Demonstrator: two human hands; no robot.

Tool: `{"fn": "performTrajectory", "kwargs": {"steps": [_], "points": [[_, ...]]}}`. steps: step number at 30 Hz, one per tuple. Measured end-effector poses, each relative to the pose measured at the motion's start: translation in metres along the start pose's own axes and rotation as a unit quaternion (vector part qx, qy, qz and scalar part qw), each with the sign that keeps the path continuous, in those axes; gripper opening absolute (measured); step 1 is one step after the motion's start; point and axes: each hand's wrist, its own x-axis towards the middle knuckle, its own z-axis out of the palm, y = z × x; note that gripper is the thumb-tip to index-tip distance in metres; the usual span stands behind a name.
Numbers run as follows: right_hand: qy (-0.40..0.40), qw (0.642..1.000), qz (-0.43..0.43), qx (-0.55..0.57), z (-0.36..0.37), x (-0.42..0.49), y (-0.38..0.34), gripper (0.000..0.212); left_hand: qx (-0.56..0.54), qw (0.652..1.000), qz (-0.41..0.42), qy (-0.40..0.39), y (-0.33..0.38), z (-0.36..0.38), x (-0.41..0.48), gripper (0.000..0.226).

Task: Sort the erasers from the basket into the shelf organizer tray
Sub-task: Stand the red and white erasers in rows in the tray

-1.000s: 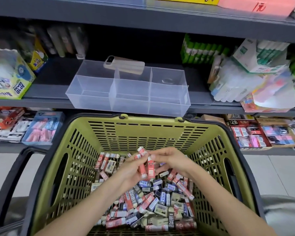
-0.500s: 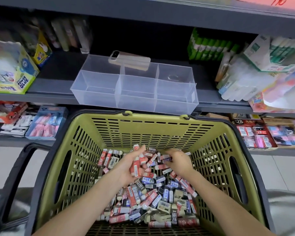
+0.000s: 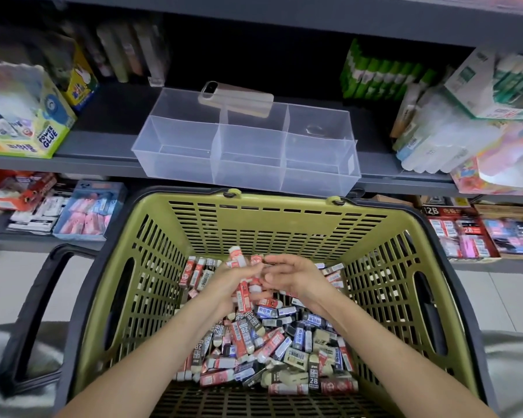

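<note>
An olive-green basket [image 3: 263, 218] with black handles holds a heap of erasers [image 3: 272, 348] in red, blue, black and cream sleeves. Above the heap, my left hand [image 3: 227, 283] grips several red-sleeved erasers [image 3: 242, 292], some sticking up past the fingers. My right hand [image 3: 296, 276] is close beside it, fingers extended and touching the bunch. A clear organizer tray [image 3: 248, 173] with three front compartments sits on the shelf above the basket, with no erasers in it.
A phone [image 3: 236, 96] lies across the tray's back rim. Glue boxes [image 3: 27, 116] stand at the left of the shelf, green glue sticks [image 3: 381, 76] and packets at the right. The lower shelf holds eraser packs [image 3: 85, 212] on both sides.
Both hands rose from the heap and came together again. The left hand's bunch of red erasers has grown, and the right hand now meets it with straighter fingers.
</note>
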Motion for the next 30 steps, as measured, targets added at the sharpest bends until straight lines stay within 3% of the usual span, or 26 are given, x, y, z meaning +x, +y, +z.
{"fn": "performTrajectory", "kwargs": {"steps": [1,2,3,5,6,8,10,13,14,18,20,21,22,23,24,25,27,30], "points": [[0.016,1.000,0.004,-0.019,-0.002,0.001,0.004,0.030,-0.005,1.000,0.011,0.020,0.000,-0.004,0.001,0.045],[0.041,0.992,-0.004,-0.119,-0.004,0.002,0.010,0.026,0.003,0.999,0.024,0.036,0.000,-0.008,0.002,0.042],[0.066,0.959,-0.019,-0.275,-0.005,0.005,0.017,0.025,0.018,0.998,0.032,0.046,-0.001,-0.011,0.002,0.039],[0.068,0.843,-0.057,-0.530,0.000,0.009,0.034,0.031,0.056,0.997,0.027,0.053,-0.003,-0.015,0.002,0.039],[0.051,0.809,-0.059,-0.583,0.004,0.010,0.041,0.034,0.078,0.995,0.019,0.060,-0.004,-0.015,0.002,0.044],[0.037,0.796,-0.054,-0.601,0.010,0.012,0.051,0.035,0.120,0.989,0.007,0.089,-0.008,-0.017,0.003,0.070],[0.057,0.822,-0.055,-0.563,0.008,0.013,0.051,0.027,0.143,0.985,0.008,0.100,-0.012,-0.018,0.005,0.096],[0.110,0.951,-0.046,-0.286,0.005,0.007,0.044,0.020,0.145,0.986,0.001,0.084,-0.017,-0.015,0.004,0.113],[0.097,0.978,-0.043,-0.181,0.007,0.005,0.039,0.019,0.135,0.988,-0.009,0.071,-0.017,-0.013,0.003,0.119],[0.013,0.999,-0.003,-0.032,0.009,0.002,0.025,0.024,0.095,0.994,-0.035,0.039,-0.015,-0.009,0.003,0.124],[0.037,0.999,0.008,-0.008,0.001,0.006,0.020,0.033,0.062,0.996,-0.044,0.039,-0.011,-0.011,0.003,0.107],[0.076,0.994,-0.009,-0.078,-0.004,0.010,0.019,0.035,0.049,0.997,-0.046,0.045,-0.009,-0.012,0.003,0.092],[0.125,0.966,-0.038,-0.223,-0.012,0.015,0.019,0.034,0.041,0.997,-0.045,0.050,-0.008,-0.013,0.003,0.078],[0.157,0.902,-0.068,-0.397,-0.018,0.019,0.021,0.034,0.036,0.997,-0.047,0.057,-0.007,-0.014,0.004,0.077],[0.163,0.828,-0.094,-0.529,-0.023,0.024,0.023,0.035,0.032,0.997,-0.044,0.057,-0.007,-0.013,0.004,0.088],[0.148,0.780,-0.108,-0.598,-0.026,0.028,0.025,0.035,0.035,0.998,-0.033,0.052,-0.005,-0.011,0.003,0.099],[0.110,0.755,-0.116,-0.636,-0.029,0.033,0.029,0.032,0.045,0.998,-0.009,0.041,0.005,-0.002,-0.004,0.096],[0.082,0.719,-0.136,-0.677,-0.032,0.039,0.031,0.025,0.073,0.997,0.025,-0.002,0.028,0.013,-0.022,0.048]]}}
